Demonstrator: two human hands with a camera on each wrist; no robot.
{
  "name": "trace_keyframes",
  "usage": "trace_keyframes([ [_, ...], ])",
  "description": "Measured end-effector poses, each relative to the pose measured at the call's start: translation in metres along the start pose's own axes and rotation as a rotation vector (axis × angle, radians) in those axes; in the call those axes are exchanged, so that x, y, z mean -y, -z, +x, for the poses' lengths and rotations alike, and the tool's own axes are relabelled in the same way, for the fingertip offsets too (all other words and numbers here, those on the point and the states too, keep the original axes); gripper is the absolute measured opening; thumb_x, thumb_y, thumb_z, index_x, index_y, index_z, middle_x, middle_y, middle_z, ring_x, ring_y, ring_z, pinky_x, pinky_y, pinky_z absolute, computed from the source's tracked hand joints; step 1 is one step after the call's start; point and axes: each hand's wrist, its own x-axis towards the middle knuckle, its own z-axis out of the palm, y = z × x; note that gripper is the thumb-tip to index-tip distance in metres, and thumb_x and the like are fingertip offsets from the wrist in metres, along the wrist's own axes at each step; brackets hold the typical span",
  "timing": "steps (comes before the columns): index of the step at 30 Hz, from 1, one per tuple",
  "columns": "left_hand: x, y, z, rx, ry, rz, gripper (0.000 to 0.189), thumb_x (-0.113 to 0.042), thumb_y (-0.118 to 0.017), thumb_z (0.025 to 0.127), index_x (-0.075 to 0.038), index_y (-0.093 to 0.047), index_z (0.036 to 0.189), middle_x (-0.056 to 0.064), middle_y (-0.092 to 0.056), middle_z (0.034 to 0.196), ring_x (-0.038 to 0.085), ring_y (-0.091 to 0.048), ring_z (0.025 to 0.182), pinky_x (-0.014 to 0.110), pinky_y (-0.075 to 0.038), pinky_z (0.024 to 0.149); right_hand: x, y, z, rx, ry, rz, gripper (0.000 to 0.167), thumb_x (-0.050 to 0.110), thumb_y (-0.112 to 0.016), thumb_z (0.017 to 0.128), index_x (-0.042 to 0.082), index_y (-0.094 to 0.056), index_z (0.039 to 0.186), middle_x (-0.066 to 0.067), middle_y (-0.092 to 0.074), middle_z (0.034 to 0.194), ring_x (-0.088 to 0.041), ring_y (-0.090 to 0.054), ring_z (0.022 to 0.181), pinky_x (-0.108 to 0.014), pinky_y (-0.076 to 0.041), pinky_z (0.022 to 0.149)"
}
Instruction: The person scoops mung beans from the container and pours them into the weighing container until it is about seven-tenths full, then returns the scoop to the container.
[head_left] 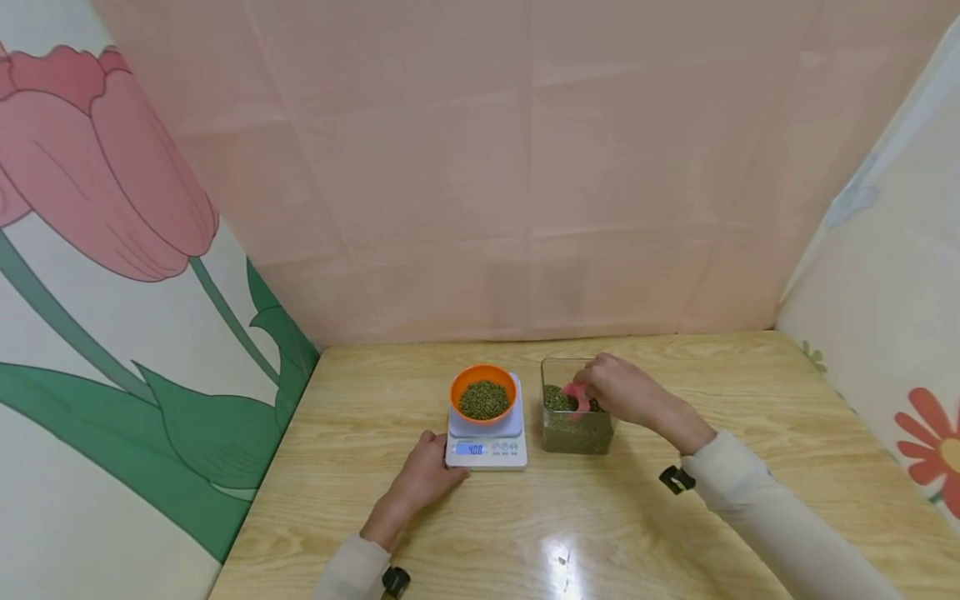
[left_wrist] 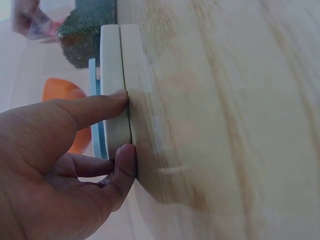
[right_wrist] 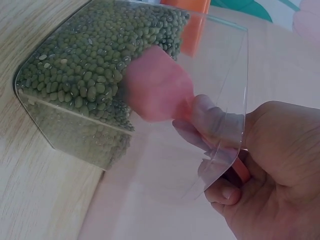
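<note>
A white kitchen scale (head_left: 486,457) with a lit display stands on the table, bearing an orange bowl (head_left: 457,392) of green mung beans (head_left: 483,400). My left hand (head_left: 426,477) holds the scale's near left corner, thumb along its front edge and fingers curled at its side. To the right of the scale is a clear plastic container (head_left: 577,442) partly filled with mung beans (right_wrist: 95,65). Over its rim reaches my right hand (head_left: 622,390), gripping a pink scoop (right_wrist: 159,85) by the handle. The scoop's head is inside the container, its tip against the beans.
The wooden table (head_left: 345,408) ends at a pink-covered wall (head_left: 420,250) behind the scale and container. A wall with a painted tulip (head_left: 105,158) stands at the left, and one with a red flower (head_left: 922,433) at the right.
</note>
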Motion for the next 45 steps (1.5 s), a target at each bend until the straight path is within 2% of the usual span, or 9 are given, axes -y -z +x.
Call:
trace_keyframes([
  [9,0.001,-0.001,0.0,-0.001,-0.015,-0.003,0.049,-0.019,-0.086,0.089,-0.005,-0.071,0.134,0.006,-0.071,0.112,0.018,-0.048,0.098,0.032,-0.048,0.082,-0.002,-0.001,-0.003,-0.013,-0.013,0.014,0.025,-0.006,-0.079,0.089,0.014,-0.072,0.075,0.0,-0.077,0.082,-0.015,-0.063,0.075,-0.042,-0.054,0.076],
  [17,0.0,0.001,-0.001,0.002,-0.004,-0.015,0.049,-0.019,-0.086,0.09,-0.004,-0.07,0.134,0.006,-0.069,0.112,0.018,-0.049,0.098,0.033,-0.05,0.083,-0.004,-0.002,-0.006,-0.021,-0.055,0.032,0.009,-0.001,-0.08,0.09,0.007,-0.081,0.094,-0.004,-0.079,0.094,-0.026,-0.07,0.09,-0.048,-0.057,0.085],
  [29,0.0,0.0,0.001,-0.001,0.003,-0.006,0.05,-0.019,-0.086,0.09,-0.004,-0.07,0.134,0.005,-0.067,0.111,0.018,-0.049,0.098,0.034,-0.05,0.084,-0.002,0.0,-0.009,-0.029,-0.09,0.088,0.014,-0.001,-0.075,0.094,0.005,-0.081,0.105,-0.006,-0.08,0.101,-0.029,-0.07,0.095,-0.051,-0.057,0.088],
  [37,0.001,-0.001,0.002,-0.031,-0.031,0.016,0.054,-0.019,-0.088,0.086,-0.001,-0.069,0.134,0.006,-0.07,0.108,0.018,-0.05,0.097,0.035,-0.051,0.084,-0.003,-0.002,-0.011,-0.042,-0.124,0.103,0.017,-0.004,-0.073,0.095,0.003,-0.081,0.109,-0.009,-0.08,0.106,-0.03,-0.07,0.097,-0.05,-0.057,0.087],
  [45,0.0,0.0,0.001,-0.023,-0.015,0.006,0.055,-0.019,-0.087,0.088,-0.001,-0.068,0.137,0.007,-0.069,0.109,0.018,-0.049,0.097,0.034,-0.051,0.084,-0.004,-0.002,-0.014,-0.072,-0.133,0.142,0.016,0.0,-0.075,0.095,0.003,-0.081,0.11,-0.008,-0.08,0.107,-0.028,-0.07,0.096,-0.049,-0.057,0.086],
])
